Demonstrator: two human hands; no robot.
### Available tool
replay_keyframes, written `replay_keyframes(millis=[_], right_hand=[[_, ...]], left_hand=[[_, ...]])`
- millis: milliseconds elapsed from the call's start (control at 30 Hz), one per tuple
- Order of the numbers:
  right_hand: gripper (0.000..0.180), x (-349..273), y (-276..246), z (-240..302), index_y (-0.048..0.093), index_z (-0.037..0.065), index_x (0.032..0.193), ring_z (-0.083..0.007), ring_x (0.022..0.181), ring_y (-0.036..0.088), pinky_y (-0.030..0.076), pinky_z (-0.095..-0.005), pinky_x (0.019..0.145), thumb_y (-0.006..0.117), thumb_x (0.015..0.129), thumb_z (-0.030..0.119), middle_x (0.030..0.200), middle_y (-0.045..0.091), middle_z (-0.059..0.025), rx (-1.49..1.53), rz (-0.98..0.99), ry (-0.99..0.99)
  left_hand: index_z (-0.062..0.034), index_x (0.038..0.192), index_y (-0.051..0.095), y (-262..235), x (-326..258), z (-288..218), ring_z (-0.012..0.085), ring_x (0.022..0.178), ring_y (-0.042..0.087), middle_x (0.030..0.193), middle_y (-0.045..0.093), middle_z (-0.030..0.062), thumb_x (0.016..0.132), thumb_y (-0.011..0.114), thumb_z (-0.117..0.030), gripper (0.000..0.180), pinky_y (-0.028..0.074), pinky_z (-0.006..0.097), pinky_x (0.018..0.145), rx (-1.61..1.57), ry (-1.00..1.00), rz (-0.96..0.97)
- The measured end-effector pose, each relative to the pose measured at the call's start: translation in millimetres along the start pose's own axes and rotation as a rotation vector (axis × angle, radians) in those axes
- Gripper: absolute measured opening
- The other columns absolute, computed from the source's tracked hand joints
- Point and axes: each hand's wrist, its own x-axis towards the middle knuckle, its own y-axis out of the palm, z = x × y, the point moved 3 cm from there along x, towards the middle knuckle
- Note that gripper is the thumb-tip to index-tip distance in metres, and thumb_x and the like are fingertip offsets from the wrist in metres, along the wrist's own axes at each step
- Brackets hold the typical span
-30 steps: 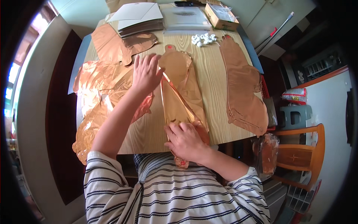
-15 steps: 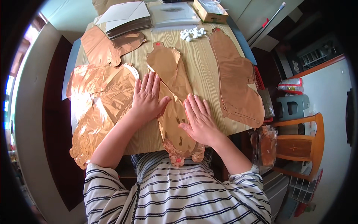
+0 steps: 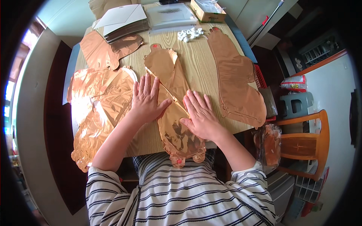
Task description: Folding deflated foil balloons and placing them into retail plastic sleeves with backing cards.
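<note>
A copper-coloured foil balloon (image 3: 167, 81), flat and folded into a long narrow strip, lies in the middle of the table, its near end hanging over the front edge. My left hand (image 3: 145, 98) lies flat along its left side, fingers spread and pointing away. Opposite it, my right hand (image 3: 200, 113) presses on the right side, also open. Left of my left hand spreads a crumpled, shiny foil balloon (image 3: 100, 109) with a white curved strip at its upper edge. A folded, flatter foil balloon (image 3: 237, 75) lies to the right.
Another foil piece (image 3: 100, 49) lies at the far left beside a stack of white and grey cards (image 3: 122, 20). Clear plastic sleeves (image 3: 171, 17), small white rings (image 3: 189, 34) and a cardboard box (image 3: 207, 10) stand at the back. A wooden chair (image 3: 301, 147) is right of the table.
My right hand has moved slightly up along the folded balloon, uncovering more of its wrinkled near part. My left hand stays flat in nearly the same place. The whole view has shifted slightly.
</note>
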Motion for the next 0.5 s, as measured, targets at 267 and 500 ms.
replay_keyframes(millis=[267,500], right_hand=[[0.081,-0.3,3.4,0.2,0.022,-0.004,0.157,-0.037,0.155,0.012,0.005,-0.0544,0.124,0.048,0.101,0.049,0.166,0.016,-0.0233,0.015,-0.002,0.004],[0.082,1.1,7.8,0.7,0.023,-0.005,0.156,-0.0378,0.155,0.011,0.005,-0.0549,0.124,0.046,0.101,0.052,0.165,0.016,-0.024,-0.07,0.026,0.025]], left_hand=[[-0.0019,0.157,0.028,3.1,-2.8,0.3,0.0446,0.152,0.015,0.161,0.023,0.0307,0.092,0.047,-0.071,0.097,0.005,0.057,0.123,0.034,0.037,-0.087],[-0.0024,0.141,0.052,-33.1,15.4,-46.2,0.0376,0.146,0.033,0.153,0.043,0.0197,0.098,0.056,-0.042,0.059,0.016,0.056,0.122,-0.116,0.367,-0.13]])
